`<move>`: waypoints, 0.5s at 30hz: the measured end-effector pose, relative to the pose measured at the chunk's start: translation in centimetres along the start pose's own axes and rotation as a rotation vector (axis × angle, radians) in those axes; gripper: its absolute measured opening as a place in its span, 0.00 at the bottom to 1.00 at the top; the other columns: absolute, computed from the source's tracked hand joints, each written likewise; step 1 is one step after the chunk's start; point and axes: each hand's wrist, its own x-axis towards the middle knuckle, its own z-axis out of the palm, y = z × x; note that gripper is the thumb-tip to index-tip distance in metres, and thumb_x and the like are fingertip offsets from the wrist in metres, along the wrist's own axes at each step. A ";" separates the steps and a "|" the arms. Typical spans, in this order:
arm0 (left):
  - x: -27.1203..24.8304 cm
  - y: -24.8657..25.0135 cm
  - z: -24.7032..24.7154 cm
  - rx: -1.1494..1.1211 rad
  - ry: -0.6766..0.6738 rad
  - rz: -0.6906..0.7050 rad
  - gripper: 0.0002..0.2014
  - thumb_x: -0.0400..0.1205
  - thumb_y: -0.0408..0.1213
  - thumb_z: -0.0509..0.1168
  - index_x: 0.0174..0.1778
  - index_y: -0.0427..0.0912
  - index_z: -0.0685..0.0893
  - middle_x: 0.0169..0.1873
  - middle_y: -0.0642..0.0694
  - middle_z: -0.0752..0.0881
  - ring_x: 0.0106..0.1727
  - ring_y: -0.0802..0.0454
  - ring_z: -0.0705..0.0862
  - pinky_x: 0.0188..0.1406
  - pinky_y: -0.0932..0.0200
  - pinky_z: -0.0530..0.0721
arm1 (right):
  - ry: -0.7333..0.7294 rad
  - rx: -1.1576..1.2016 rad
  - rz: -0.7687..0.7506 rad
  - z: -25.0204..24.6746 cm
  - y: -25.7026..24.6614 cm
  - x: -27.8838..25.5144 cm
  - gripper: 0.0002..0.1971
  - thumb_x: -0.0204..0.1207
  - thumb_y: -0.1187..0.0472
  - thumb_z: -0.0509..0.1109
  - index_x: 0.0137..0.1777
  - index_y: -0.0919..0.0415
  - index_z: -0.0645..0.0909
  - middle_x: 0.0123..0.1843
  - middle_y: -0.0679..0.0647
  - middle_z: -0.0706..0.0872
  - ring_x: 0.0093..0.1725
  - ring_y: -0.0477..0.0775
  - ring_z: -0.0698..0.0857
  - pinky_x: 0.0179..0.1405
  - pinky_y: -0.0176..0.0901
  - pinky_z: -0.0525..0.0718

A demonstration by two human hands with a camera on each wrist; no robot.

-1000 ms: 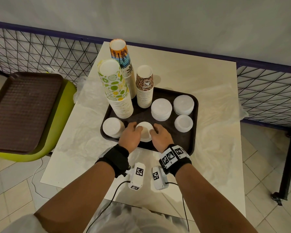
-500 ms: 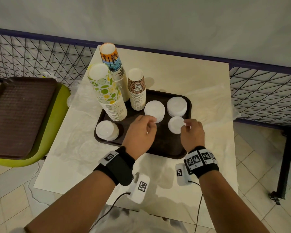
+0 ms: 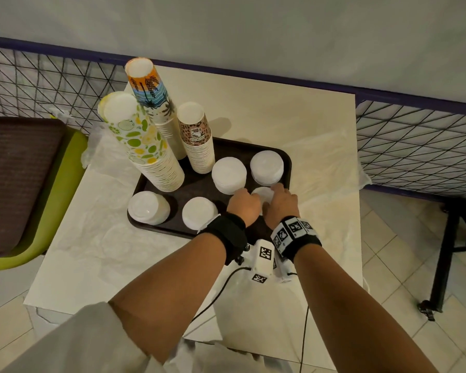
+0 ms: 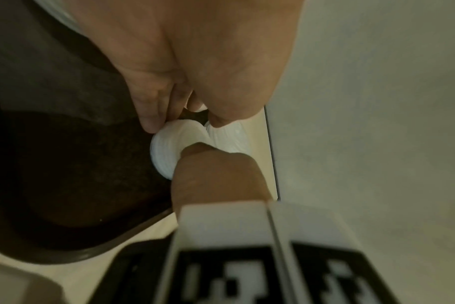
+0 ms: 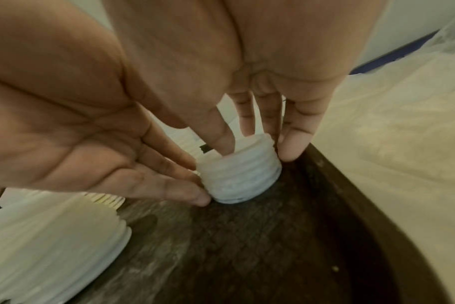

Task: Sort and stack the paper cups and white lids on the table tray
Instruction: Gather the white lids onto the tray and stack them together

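A dark tray (image 3: 197, 184) on the table carries three cup stacks: lime-print (image 3: 143, 146), palm-print (image 3: 156, 103) and leopard-print (image 3: 197, 135). White lid stacks stand at the back (image 3: 229, 175) (image 3: 267, 166) and at the front left (image 3: 148, 207) (image 3: 199, 212). A small lid stack (image 5: 240, 176) stands near the tray's right edge. My left hand (image 3: 244, 204) and right hand (image 3: 280, 204) both close round it from either side. The right wrist view shows thumb and fingers wrapped about its sides. In the left wrist view, fingertips (image 4: 148, 123) pinch the same stack (image 4: 169, 148).
A green chair (image 3: 62, 184) at the left holds a second brown tray (image 3: 16, 179). Wire fencing (image 3: 414, 146) runs behind and to the right of the table. Crumpled clear plastic (image 3: 331, 157) lies on the table beside the tray.
Both hands left the front-middle lid stack. The right hand reached the small stack at the right first, and the left hand has now joined it there.
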 end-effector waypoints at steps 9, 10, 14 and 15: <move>-3.0 0.0 -0.4 -0.049 0.022 0.108 0.12 0.87 0.38 0.63 0.38 0.38 0.80 0.32 0.46 0.77 0.43 0.44 0.79 0.38 0.55 0.74 | 0.024 0.482 0.069 -2.1 1.4 -3.2 0.22 0.79 0.64 0.73 0.70 0.50 0.75 0.63 0.55 0.86 0.61 0.59 0.86 0.58 0.50 0.85; -3.8 0.3 -0.8 -0.055 0.005 0.151 0.11 0.87 0.39 0.63 0.44 0.37 0.83 0.37 0.45 0.82 0.46 0.44 0.81 0.41 0.55 0.76 | 0.026 0.541 0.052 -2.6 1.5 -3.9 0.21 0.79 0.64 0.74 0.69 0.48 0.76 0.61 0.53 0.86 0.59 0.58 0.87 0.58 0.52 0.87; -7.5 0.1 -3.8 -0.057 -0.023 0.280 0.21 0.89 0.43 0.64 0.77 0.39 0.74 0.58 0.49 0.80 0.59 0.50 0.81 0.55 0.57 0.78 | 0.032 0.700 -0.089 -4.4 -0.7 -7.6 0.20 0.77 0.62 0.78 0.67 0.49 0.78 0.57 0.50 0.88 0.55 0.52 0.89 0.53 0.47 0.91; -8.3 -0.5 -5.0 -0.056 -0.005 0.303 0.22 0.89 0.43 0.64 0.79 0.41 0.71 0.60 0.50 0.79 0.59 0.51 0.80 0.56 0.58 0.78 | 0.024 0.716 -0.132 -4.5 -1.9 -8.5 0.20 0.77 0.62 0.78 0.67 0.50 0.78 0.56 0.49 0.88 0.54 0.50 0.89 0.50 0.41 0.90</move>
